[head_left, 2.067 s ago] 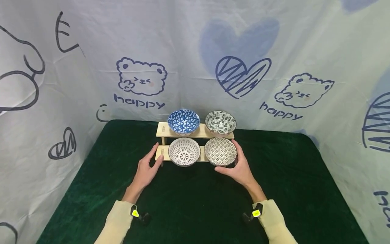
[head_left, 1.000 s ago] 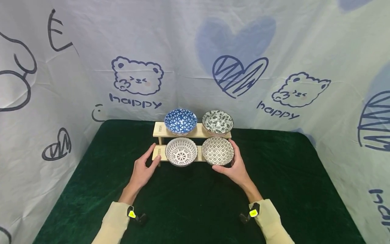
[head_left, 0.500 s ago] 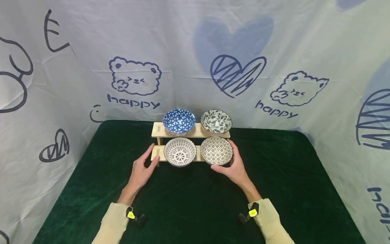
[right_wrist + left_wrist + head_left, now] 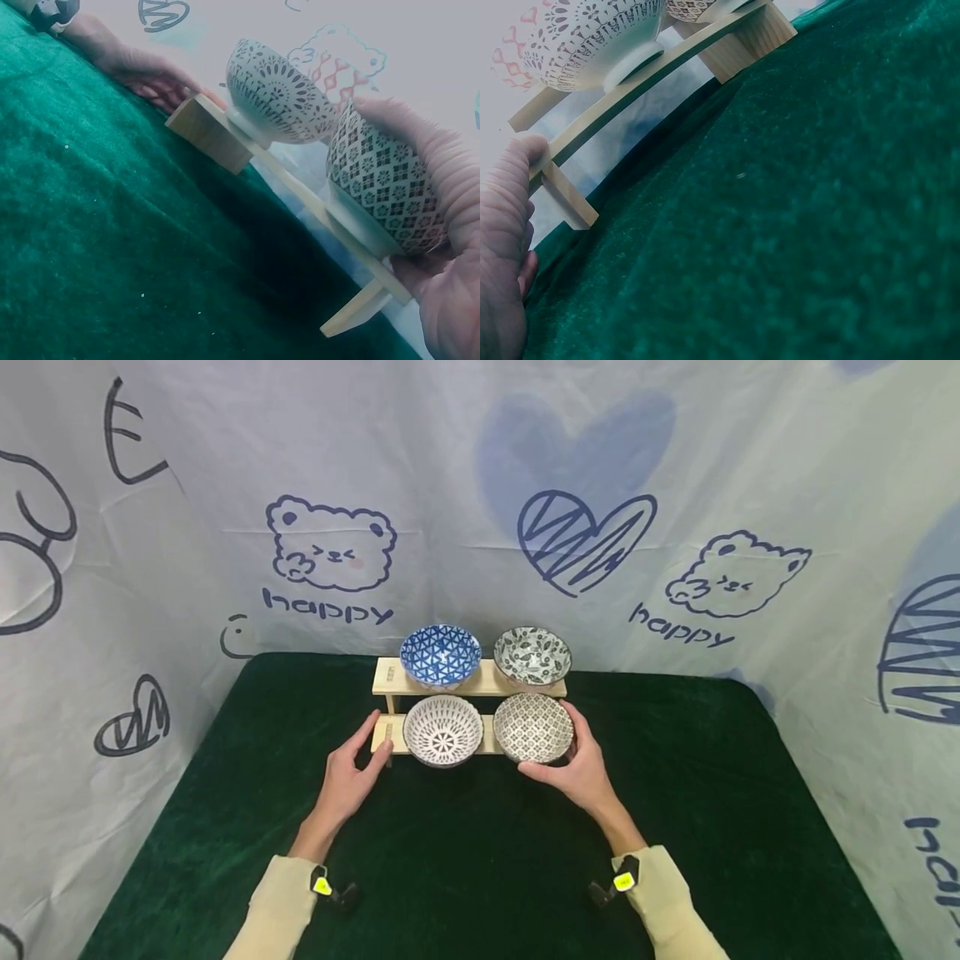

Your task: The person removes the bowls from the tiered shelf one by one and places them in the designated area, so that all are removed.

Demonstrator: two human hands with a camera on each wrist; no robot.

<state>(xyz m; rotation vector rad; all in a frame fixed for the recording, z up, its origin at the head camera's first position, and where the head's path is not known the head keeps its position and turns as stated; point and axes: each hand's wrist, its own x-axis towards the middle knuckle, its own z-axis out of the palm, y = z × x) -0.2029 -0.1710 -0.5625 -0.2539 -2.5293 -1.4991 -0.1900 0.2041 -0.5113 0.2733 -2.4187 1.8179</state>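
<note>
A two-tier wooden rack (image 4: pixel 388 675) bears bowls on both steps. My left hand (image 4: pixel 348 780) grips the left end of its lower board, thumb at the front corner; in the left wrist view the thumb (image 4: pixel 529 150) presses the board end above a wooden leg (image 4: pixel 570 199). At the lower right, a bowl with a brown-grey lattice pattern (image 4: pixel 533 728) is held by my right hand (image 4: pixel 587 773), thumb at the front rim, fingers round the right side. The right wrist view has this lattice bowl (image 4: pixel 382 180) standing on the board, with some fingers partly hidden behind it.
Left of the lattice bowl stands a white bowl with dark petal marks (image 4: pixel 443 731). The upper step carries a blue triangle-patterned bowl (image 4: pixel 440 655) and a leaf-patterned bowl (image 4: pixel 532 656). Green cloth (image 4: pixel 480 860) covers the table; a white printed curtain (image 4: pixel 450 460) hangs close behind the rack.
In the head view the whole scene has shifted a little to the left. Hands, bowls and rack keep their places relative to one another.
</note>
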